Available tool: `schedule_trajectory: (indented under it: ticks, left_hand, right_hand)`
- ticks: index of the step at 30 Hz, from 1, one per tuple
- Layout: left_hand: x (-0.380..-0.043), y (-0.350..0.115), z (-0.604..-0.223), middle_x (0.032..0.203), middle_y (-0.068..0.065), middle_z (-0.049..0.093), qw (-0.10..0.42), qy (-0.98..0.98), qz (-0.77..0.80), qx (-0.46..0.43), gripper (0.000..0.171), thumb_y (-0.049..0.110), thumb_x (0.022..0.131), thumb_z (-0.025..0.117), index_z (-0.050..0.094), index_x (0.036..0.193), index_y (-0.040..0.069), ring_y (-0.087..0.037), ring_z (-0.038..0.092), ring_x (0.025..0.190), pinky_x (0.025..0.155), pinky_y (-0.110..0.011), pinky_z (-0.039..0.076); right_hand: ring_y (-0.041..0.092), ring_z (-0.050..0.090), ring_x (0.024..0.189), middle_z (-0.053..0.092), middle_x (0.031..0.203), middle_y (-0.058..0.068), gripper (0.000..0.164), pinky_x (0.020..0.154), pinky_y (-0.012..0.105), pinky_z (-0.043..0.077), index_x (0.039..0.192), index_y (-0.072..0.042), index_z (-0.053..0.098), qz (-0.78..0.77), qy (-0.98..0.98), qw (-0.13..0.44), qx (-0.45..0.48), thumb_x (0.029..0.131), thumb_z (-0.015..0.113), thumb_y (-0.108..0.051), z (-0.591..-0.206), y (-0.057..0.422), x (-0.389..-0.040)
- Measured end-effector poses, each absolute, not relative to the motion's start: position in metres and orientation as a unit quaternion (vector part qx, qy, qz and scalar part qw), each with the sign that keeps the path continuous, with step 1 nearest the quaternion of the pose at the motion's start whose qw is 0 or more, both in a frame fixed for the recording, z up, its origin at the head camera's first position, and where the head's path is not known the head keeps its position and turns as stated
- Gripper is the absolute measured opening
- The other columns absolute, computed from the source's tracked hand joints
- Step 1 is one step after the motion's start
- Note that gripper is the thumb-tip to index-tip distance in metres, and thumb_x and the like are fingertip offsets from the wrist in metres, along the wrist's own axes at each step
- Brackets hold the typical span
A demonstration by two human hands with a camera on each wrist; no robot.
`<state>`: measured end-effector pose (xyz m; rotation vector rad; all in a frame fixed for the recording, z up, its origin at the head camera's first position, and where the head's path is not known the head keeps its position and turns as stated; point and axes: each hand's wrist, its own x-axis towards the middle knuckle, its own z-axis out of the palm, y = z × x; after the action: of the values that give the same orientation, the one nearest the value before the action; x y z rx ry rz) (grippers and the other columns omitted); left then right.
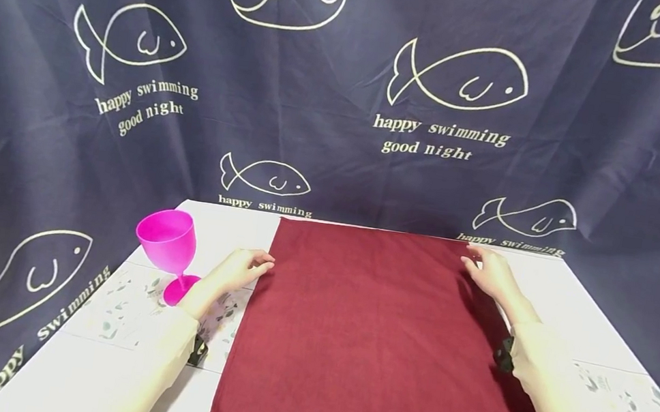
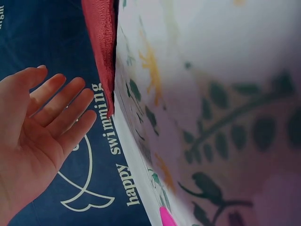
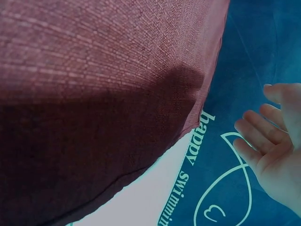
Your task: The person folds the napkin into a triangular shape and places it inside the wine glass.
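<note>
My left grip (image 1: 238,270) is relaxed and wide, fingers loosely extended with a slight bend, just beside the left edge of the dark red rectangular woven cloth (image 1: 363,341). My right grip (image 1: 493,275) is just as loose and wide, fingers apart from the thumb, near the cloth's far right corner. The cloth lies spread between both grips and runs back toward me; its weave shows as a fine, slightly coarse grain, with a stitched hem beside my left grip and a gently curving edge below my right one. Outward from my left grip, the bright magenta round-bowled goblet (image 1: 168,241), smooth and glossy, stands on its thin stem and disc foot, partly behind my forearm. Beneath everything is the white leaf-printed surface (image 1: 617,337). Beyond both grips hangs the navy fabric curtain (image 1: 343,98), softly creased, with pale outlined fish and lettering.
</note>
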<state>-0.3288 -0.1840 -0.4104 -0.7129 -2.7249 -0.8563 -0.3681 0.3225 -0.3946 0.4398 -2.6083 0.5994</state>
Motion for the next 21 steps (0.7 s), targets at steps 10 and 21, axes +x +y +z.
schedule_trajectory:
  ticks: [10, 21]
  left_hand:
    - [-0.329, -0.185, -0.415, 0.089, -0.010, 0.072, 0.083, -0.920, -0.285, -0.254, 0.020, 0.014, 0.091, 0.060, 0.068, 0.100, -0.002, -0.021, 0.068, 0.081, 0.076, -0.038, 0.054]
    - [-0.328, -0.185, -0.419, 0.091, -0.008, 0.072, 0.047, -0.922, -0.278, -0.264, 0.015, 0.012, 0.090, 0.061, 0.069, 0.097, 0.002, -0.016, 0.067, 0.083, 0.078, -0.035, 0.053]
  right_hand:
    - [0.046, 0.061, 0.094, 0.063, 0.105, 0.031, 0.031, 0.085, 0.055, 0.043, 0.112, 0.012, 0.059, 0.260, -0.925, 0.247, 0.125, 0.088, 0.056, -0.008, -0.405, 0.326, -0.384]
    - [0.046, 0.061, 0.090, 0.062, 0.106, 0.032, 0.030, 0.085, 0.054, 0.043, 0.109, 0.012, 0.061, 0.257, -0.930, 0.236, 0.115, 0.088, 0.057, -0.010, -0.414, 0.328, -0.402]
